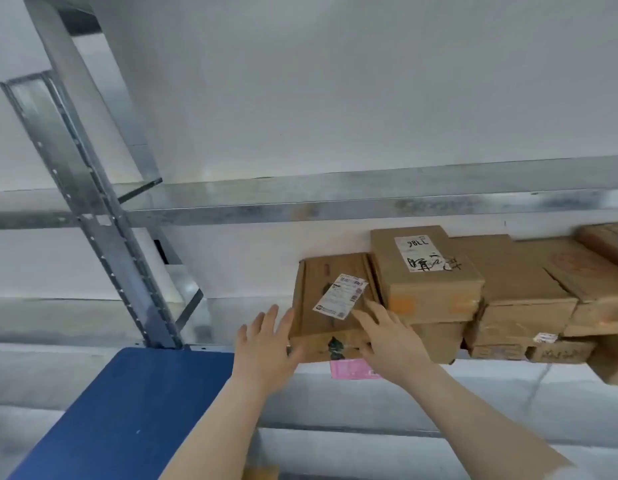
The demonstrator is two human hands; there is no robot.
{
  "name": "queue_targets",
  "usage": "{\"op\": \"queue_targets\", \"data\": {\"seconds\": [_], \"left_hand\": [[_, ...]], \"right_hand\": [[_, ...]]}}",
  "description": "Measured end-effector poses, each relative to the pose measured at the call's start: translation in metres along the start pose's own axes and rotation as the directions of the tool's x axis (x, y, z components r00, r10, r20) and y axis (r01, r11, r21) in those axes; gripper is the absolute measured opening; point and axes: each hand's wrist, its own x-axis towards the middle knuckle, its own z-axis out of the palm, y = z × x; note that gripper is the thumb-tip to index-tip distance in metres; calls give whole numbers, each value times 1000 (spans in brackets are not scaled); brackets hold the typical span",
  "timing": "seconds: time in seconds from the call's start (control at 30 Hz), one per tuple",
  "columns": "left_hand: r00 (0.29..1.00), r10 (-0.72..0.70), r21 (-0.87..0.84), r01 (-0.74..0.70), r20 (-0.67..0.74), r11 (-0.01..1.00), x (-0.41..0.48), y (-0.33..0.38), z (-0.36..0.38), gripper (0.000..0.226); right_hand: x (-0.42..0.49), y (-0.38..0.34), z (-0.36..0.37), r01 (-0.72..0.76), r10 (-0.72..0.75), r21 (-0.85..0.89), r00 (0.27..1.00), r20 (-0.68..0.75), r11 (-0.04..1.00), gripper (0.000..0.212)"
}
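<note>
Galvanised steel racking stood against a plain white wall, with a slotted upright point(103, 220) leaning across the left of the view and a cross beam point(335, 202) running above. Below it, the shelf point(473, 386) carried a row of stacked cardboard cartons point(529, 289) along its front edge. A blue surface point(127, 410) lay below the shelf's left end.

The labelled box point(318, 327) sat at the left end of that row, at the shelf's front edge. It touched the taller marked carton point(456, 282) on its right, and a white shipping label point(340, 296) was stuck crookedly on its top face. A pink tag point(352, 370) showed on the shelf edge just beneath it.

The left hand point(262, 344) was at the box's left side with its fingers straight and slightly spread. Motion blur made it hard to say whether they pressed the cardboard or stood just off it. The right hand point(394, 341) lay on the right part of the box, its fingers stretched flat over the top face and the thumb down near the front edge. Neither hand had closed round anything.

By my reading, the handling of this box was only at its start. The hands had framed it from both sides, but it rested fully on the shelf. A firm grip, the lift and the carry all appeared left to do.
</note>
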Motion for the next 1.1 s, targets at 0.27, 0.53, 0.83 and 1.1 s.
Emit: {"op": "queue_targets", "data": {"seconds": [0.27,0.53,0.83,1.1], "left_hand": [[998,62,-146,-62,-8,987,79,1,31,61],[992,84,-447,-31,98,894,101,-5,60,58],[994,80,-472,-106,-74,875,95,-3,67,48],[985,-58,-405,-13,-164,914,42,-35,34,47]], "right_hand": [[50,-9,15,-177,177,12,982,-59,984,44],[77,-2,47,-129,124,72,990,75,989,47],[66,3,52,-208,205,264,978,38,942,49],[54,-44,37,-67,75,256,997,-22,964,48]]}}
